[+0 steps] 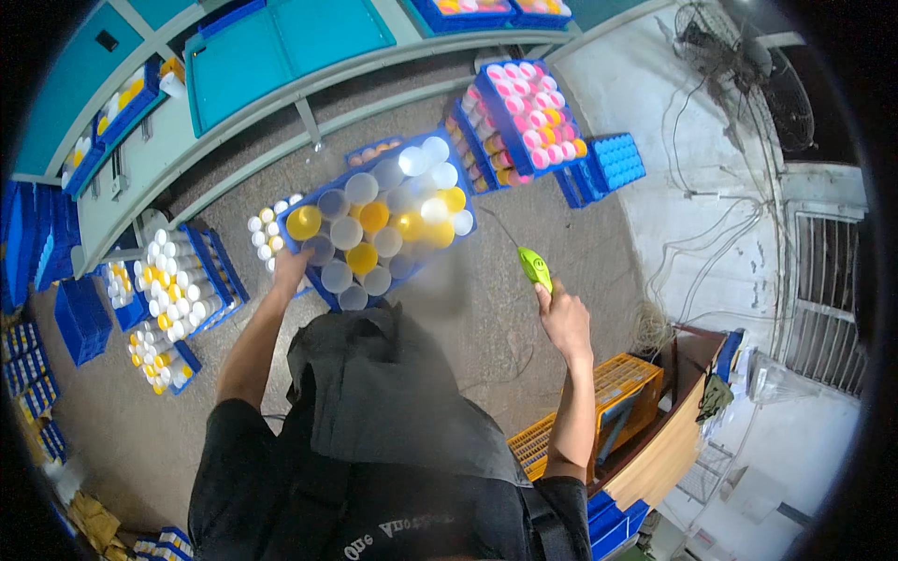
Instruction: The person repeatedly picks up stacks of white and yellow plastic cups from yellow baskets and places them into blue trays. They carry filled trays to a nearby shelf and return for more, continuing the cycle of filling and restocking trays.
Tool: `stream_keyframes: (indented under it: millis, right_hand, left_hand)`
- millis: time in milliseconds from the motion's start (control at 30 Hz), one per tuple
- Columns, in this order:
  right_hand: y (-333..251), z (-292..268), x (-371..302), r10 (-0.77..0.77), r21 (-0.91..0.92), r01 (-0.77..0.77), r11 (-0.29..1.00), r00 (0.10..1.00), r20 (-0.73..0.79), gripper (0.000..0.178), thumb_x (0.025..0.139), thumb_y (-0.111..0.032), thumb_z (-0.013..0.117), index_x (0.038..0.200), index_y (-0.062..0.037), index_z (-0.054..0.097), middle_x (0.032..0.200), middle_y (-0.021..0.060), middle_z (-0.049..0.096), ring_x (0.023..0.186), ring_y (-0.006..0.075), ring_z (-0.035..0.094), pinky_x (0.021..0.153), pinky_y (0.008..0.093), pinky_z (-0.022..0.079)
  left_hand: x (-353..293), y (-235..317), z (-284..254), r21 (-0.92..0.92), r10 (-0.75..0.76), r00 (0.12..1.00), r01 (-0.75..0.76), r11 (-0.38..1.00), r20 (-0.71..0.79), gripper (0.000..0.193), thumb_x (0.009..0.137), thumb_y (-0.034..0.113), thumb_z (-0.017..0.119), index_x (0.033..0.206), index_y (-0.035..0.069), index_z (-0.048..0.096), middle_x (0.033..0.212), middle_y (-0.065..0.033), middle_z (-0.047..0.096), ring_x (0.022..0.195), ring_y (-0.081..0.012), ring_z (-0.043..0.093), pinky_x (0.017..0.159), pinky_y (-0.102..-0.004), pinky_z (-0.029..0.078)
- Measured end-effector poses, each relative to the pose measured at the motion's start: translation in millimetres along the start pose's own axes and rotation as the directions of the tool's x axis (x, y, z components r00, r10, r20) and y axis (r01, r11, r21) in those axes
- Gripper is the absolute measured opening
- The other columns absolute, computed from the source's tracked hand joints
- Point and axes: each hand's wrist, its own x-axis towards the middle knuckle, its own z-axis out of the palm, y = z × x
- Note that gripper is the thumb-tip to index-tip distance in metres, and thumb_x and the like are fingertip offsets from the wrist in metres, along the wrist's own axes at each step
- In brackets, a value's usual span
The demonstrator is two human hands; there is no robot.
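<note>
My left hand (288,269) grips the near left edge of a blue tray (323,282) and holds it up off the floor. The tray carries several round bottles, some clear or white (361,189) and some yellow (304,222). My right hand (561,318) is raised to the right of the tray and holds a small green pendant switch (535,266) that hangs on a thin cord. The two hands are apart, with the tray's right corner between them. My dark top fills the lower middle of the view.
More blue trays of bottles stand on the concrete floor: pink and yellow ones (528,107) at the back right, white and yellow ones (178,276) at the left. An orange crate (599,402) sits by my right arm. A teal bench (281,56) runs behind.
</note>
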Motion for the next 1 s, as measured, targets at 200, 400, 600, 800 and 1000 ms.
stream_keyframes:
  millis: [200,400,600,800,1000]
  right_hand:
    - [-16.0,17.6,51.2,-0.024,0.034,0.020,0.999,0.993,0.114,0.044,0.100,-0.043,0.048,0.108,-0.0016,0.061,0.077,0.0268,0.066,0.077,0.0462,0.066,0.067,0.0537,0.052]
    - [-0.1,68.2,25.7,0.035,0.320,-0.124,0.939,0.962,0.272,0.044,0.099,-0.041,0.051,0.101,0.0010,0.064,0.079,0.0264,0.065,0.079,0.0442,0.065,0.070,0.0480,0.051]
    - [-7.3,119.8,-9.6,0.119,0.384,-0.247,0.889,0.938,0.327,0.041,0.100,-0.037,0.051,0.107,0.0014,0.061,0.095,0.0315,0.064,0.097,0.0471,0.062,0.079,0.0482,0.049]
    - [-27.1,134.4,-54.9,0.303,0.464,-0.456,0.759,0.879,0.368,0.039,0.100,-0.037,0.053,0.108,0.0012,0.057,0.098,0.0304,0.062,0.100,0.0478,0.059,0.081,0.0482,0.047]
    - [-40.4,139.6,-114.7,0.410,0.571,-0.495,0.655,0.868,0.282,0.051,0.095,-0.046,0.057,0.125,-0.0046,0.059,0.114,0.0215,0.064,0.105,0.0389,0.062,0.088,0.0460,0.050]
  left_hand:
    - [6.3,-35.3,-39.5,-0.748,-0.146,0.989,0.076,0.660,-0.028,0.042,0.083,0.009,0.067,0.124,0.000,0.060,0.116,-0.0084,0.066,0.103,-0.0221,0.064,0.092,-0.0365,0.050]
    - [67.8,-56.6,-85.3,-0.950,-0.309,0.951,0.110,0.294,0.014,0.022,0.092,0.016,0.056,0.112,0.011,0.061,0.098,-0.0028,0.066,0.084,-0.0169,0.063,0.073,-0.0300,0.055]
    - [207.4,8.9,-148.9,-0.953,-0.262,0.964,0.128,0.276,0.053,0.037,0.092,0.035,0.065,0.119,0.012,0.056,0.106,-0.0060,0.061,0.085,-0.0228,0.061,0.069,-0.0341,0.056]
    - [304.6,109.7,-118.9,-0.914,-0.126,0.992,0.077,0.399,0.029,0.102,0.081,0.047,0.077,0.153,0.003,0.020,0.154,-0.0249,0.027,0.144,-0.0376,0.028,0.115,-0.0475,0.032]
    - [269.9,67.4,122.5,-0.267,0.170,0.846,-0.035,0.963,0.505,0.022,0.094,0.028,0.055,0.092,0.006,0.058,0.079,-0.0091,0.060,0.072,-0.0228,0.060,0.060,-0.0388,0.047]
